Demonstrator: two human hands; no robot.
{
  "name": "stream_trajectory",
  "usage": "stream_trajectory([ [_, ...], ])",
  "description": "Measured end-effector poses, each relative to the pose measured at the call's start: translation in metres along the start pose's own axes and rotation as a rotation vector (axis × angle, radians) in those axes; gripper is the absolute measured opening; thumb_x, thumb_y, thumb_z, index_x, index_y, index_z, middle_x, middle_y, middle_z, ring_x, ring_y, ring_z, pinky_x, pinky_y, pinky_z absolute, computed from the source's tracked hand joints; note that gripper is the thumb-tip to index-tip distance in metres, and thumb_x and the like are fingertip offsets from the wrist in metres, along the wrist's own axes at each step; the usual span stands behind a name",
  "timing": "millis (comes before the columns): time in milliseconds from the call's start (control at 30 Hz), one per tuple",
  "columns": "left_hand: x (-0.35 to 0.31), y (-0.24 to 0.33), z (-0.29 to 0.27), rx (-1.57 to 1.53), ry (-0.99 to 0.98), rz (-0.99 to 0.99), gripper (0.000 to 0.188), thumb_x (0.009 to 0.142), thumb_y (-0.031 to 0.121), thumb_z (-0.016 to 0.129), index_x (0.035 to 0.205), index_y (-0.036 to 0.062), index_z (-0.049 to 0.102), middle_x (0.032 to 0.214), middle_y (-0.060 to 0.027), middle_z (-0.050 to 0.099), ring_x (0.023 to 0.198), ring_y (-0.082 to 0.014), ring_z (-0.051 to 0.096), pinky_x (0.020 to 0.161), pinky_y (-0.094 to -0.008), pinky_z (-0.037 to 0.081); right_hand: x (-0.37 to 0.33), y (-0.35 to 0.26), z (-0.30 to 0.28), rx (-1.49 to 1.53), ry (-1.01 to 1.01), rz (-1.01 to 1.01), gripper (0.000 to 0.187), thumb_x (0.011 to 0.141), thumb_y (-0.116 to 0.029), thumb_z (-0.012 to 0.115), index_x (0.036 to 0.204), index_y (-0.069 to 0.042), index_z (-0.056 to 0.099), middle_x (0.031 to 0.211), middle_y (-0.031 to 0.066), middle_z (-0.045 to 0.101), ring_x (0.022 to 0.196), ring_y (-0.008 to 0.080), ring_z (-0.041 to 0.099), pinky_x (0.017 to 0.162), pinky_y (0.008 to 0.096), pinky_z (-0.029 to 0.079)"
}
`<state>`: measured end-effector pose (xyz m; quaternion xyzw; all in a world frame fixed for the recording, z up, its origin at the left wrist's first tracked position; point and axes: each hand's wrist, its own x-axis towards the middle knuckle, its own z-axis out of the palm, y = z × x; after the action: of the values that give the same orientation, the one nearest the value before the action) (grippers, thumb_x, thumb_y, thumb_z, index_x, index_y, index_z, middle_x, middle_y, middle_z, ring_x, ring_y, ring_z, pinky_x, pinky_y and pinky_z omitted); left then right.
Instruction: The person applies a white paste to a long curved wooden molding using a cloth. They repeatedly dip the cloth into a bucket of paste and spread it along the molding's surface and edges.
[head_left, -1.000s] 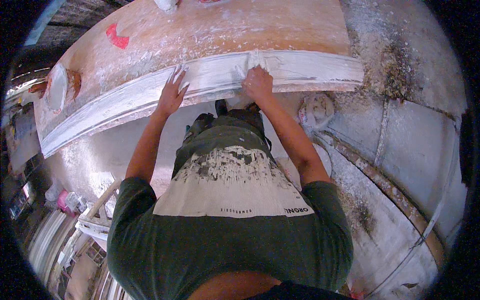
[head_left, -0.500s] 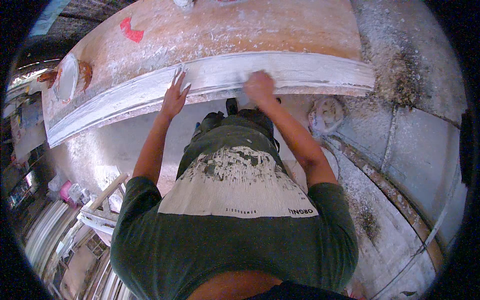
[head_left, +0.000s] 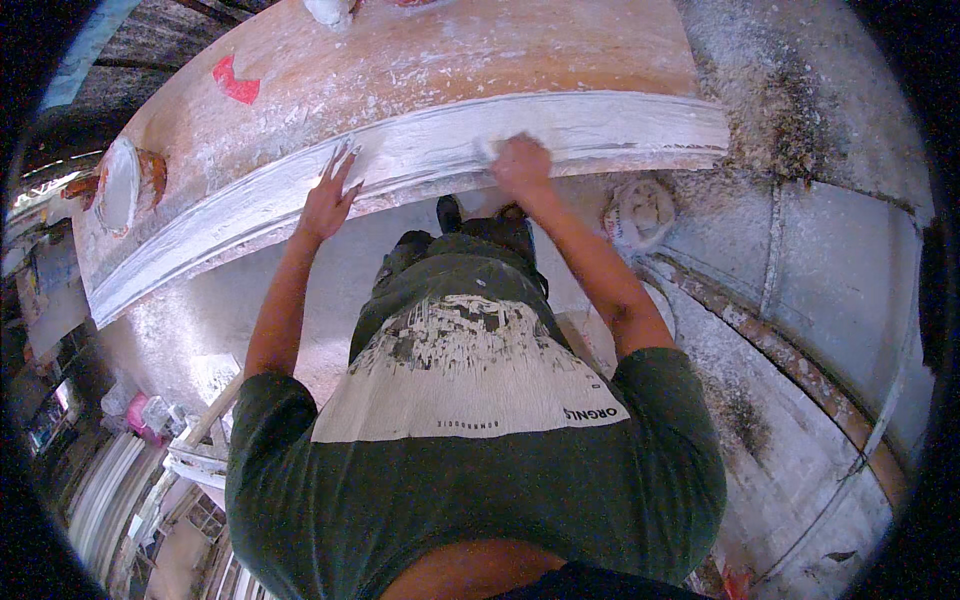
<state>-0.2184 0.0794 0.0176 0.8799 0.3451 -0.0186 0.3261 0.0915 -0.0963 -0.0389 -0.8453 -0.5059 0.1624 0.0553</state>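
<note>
A long white-coated board (head_left: 430, 137) lies along the near edge of the wooden tabletop (head_left: 420, 65). My left hand (head_left: 325, 207) rests on the board left of centre, its fingers spread and stretched out flat. Farther right, my right hand (head_left: 521, 168) is closed over the board. Something pale shows beside its fingers, but motion blur hides what it is. White streaks and smears cover the board's face, with darker lines along its far and near edges.
At the tabletop's left end stands a round, white-smeared container (head_left: 120, 188). A red scrap (head_left: 236, 80) and white flakes lie on the wood. Below the board's right end, a whitish bucket (head_left: 640, 212) sits on the floor. Stacked pale strips (head_left: 105, 490) fill the lower left.
The whole view has shifted slightly, sliding the table left. Along the board, my right hand has moved a little to the right. My left hand stays at about the same spot on it.
</note>
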Motion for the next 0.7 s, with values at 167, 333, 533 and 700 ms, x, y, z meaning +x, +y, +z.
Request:
stream_trajectory([
  [167, 0.008, -0.005, -0.001, 0.192, -0.064, 0.094, 0.057, 0.091, 0.03, 0.052, 0.141, 0.014, 0.032, 0.149, -0.0137, 0.024, 0.134, -0.0358, 0.028, 0.106, -0.0444, 0.032, 0.007, 0.001, -0.033, 0.143, 0.041, 0.214, 0.033, 0.073, -0.028, 0.056, 0.082, 0.002, 0.066, 0.084, 0.0227, 0.063, 0.081, 0.0377, 0.063, 0.074, 0.0465, 0.052],
  [333, 0.037, 0.015, -0.002, 0.326, -0.202, 0.297, 0.057, 0.092, 0.032, 0.049, 0.143, 0.0159, 0.029, 0.149, -0.0152, 0.023, 0.136, -0.0369, 0.022, 0.11, -0.0466, 0.025, 0.018, -0.092, 0.012, 0.344, 0.039, -0.116, 0.036, 0.074, -0.03, 0.053, 0.082, 0.001, 0.068, 0.09, 0.0253, 0.064, 0.083, 0.0389, 0.062, 0.079, 0.0486, 0.05],
  [533, 0.044, 0.026, -0.003, 0.327, -0.152, 0.363, 0.056, 0.093, 0.033, 0.047, 0.143, 0.0165, 0.029, 0.149, -0.0162, 0.023, 0.137, -0.0363, 0.021, 0.11, -0.0469, 0.025, 0.039, -0.044, -0.022, 0.289, -0.017, 0.305, 0.041, 0.079, -0.036, 0.049, 0.087, -0.001, 0.069, 0.095, 0.0211, 0.066, 0.09, 0.0371, 0.063, 0.08, 0.0471, 0.05],
  [700, 0.04, 0.026, 0.0, 0.398, -0.182, 0.392, 0.057, 0.09, 0.034, 0.049, 0.142, 0.0199, 0.032, 0.15, -0.0156, 0.02, 0.137, -0.0386, 0.019, 0.11, -0.0479, 0.024, 0.037, 0.097, -0.063, -0.009, 0.153, 0.241, 0.039, 0.085, -0.029, 0.044, 0.087, 0.003, 0.066, 0.095, 0.0251, 0.063, 0.085, 0.0409, 0.062, 0.076, 0.0485, 0.05],
])
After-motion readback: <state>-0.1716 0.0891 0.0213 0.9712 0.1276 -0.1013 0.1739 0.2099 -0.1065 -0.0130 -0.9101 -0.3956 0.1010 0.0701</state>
